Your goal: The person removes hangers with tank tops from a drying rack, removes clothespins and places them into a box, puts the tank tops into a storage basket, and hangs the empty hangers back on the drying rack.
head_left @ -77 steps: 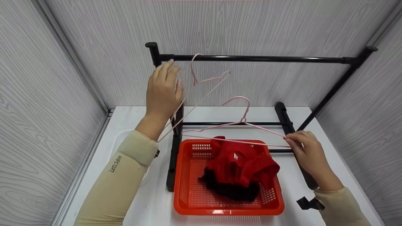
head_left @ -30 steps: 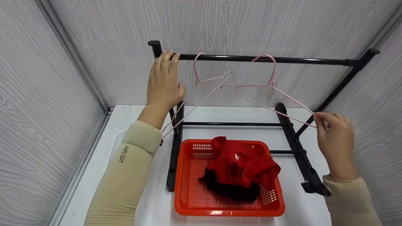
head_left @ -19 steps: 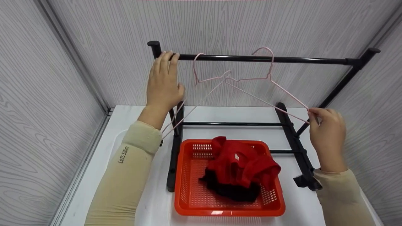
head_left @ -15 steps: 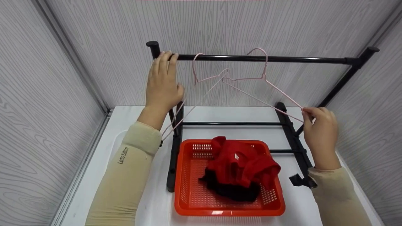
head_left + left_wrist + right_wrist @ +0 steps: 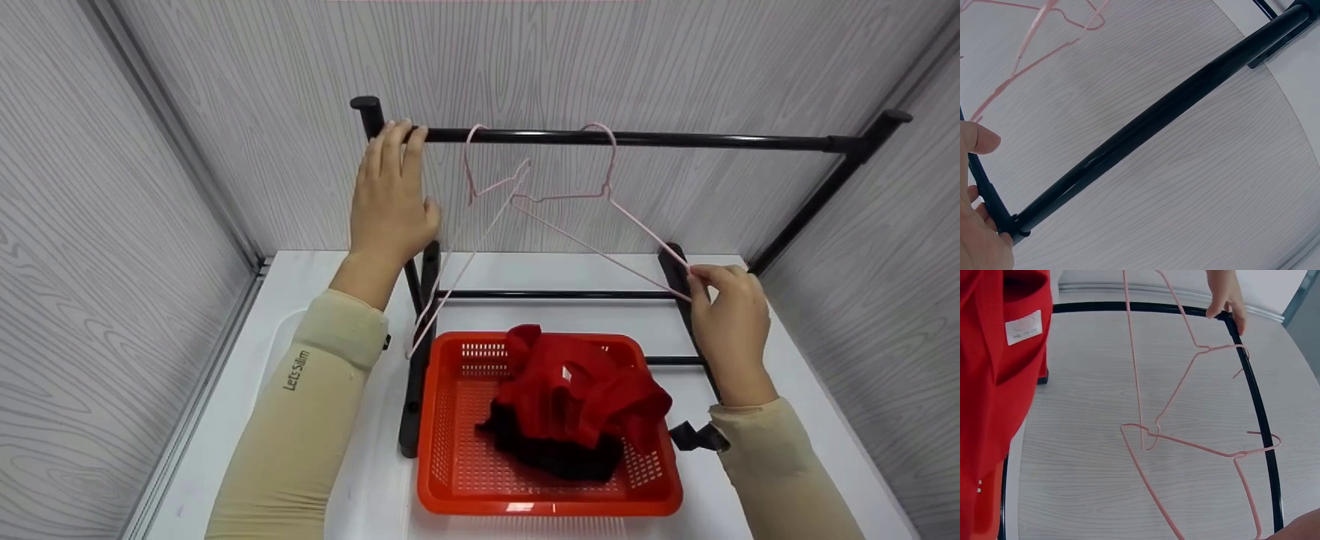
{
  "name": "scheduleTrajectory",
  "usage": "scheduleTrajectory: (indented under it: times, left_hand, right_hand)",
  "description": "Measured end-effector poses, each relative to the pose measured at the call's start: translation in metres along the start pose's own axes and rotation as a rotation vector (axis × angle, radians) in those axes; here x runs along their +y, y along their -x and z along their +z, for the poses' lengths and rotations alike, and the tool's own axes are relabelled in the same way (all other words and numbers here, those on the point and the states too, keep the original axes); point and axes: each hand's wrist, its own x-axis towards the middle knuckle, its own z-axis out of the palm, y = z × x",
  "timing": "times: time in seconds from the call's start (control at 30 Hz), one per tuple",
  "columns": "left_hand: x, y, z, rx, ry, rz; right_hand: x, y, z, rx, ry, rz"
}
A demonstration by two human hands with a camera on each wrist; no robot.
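Observation:
My left hand grips the left end of the clothes rack's black top rail, fingers over the bar and thumb on the near side. With thumb and forefinger my right hand pinches the right corner of a pink wire hanger. That hanger's hook passes over the rail, its body tilted towards me. A second pink hanger hangs from the rail to its left, just right of my left hand. Their corners overlap in the head view. In the right wrist view, both hooks curl round the rail.
Below stands a red plastic basket holding a red garment and a black one. The rack's black feet flank the basket. Wood-patterned panels enclose the white tabletop at the back and sides.
My right hand has raised its hanger from over the basket to the rail, then moved it left with the hook settling over the bar. My left hand has settled on the rail's end.

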Motion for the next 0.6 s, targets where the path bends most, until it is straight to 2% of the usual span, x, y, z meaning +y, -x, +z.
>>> scheduleTrajectory:
  times: [0.2,0.6]
  left_hand:
    - [-0.001,0.0,0.001,0.002,-0.011,0.001]
    - [-0.002,0.001,0.0,0.008,-0.014,-0.003]
  right_hand:
    - [0.001,0.008,0.012,-0.033,-0.024,-0.012]
    - [0.003,0.016,0.019,-0.048,-0.049,-0.044]
